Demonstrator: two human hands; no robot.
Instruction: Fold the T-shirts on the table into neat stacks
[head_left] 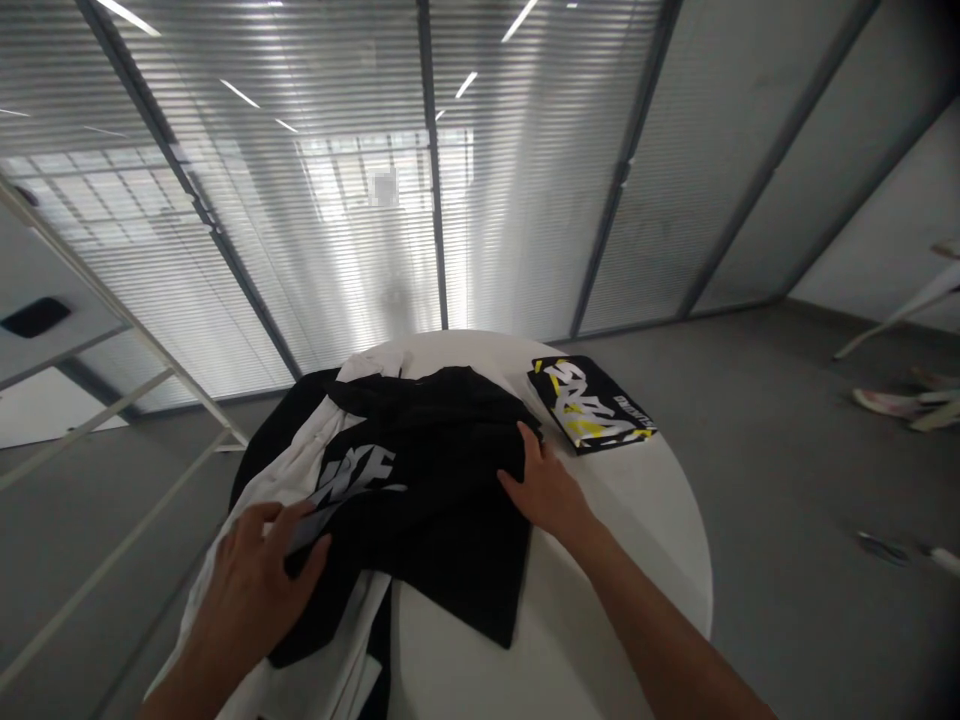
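Observation:
A black T-shirt (450, 520) with a grey-and-white printed logo lies loosely spread, with creases, on a round white table (637, 540). My left hand (259, 565) rests at the shirt's left side by the print, thumb and fingers apart. At the right edge of the shirt is my right hand (547, 487), its thumb and forefinger spread on the fabric; its other fingers are partly hidden. Beneath the shirt and to its left lies a white garment (307, 445), with black cloth (259, 455) beyond it hanging over the table's edge.
A folded black shirt (592, 405) with white and yellow lettering lies at the table's right. White metal rails (112, 410) stand on the left. Behind the table runs a glass partition with blinds (510, 200). Shoes (892, 403) are on the grey floor at right.

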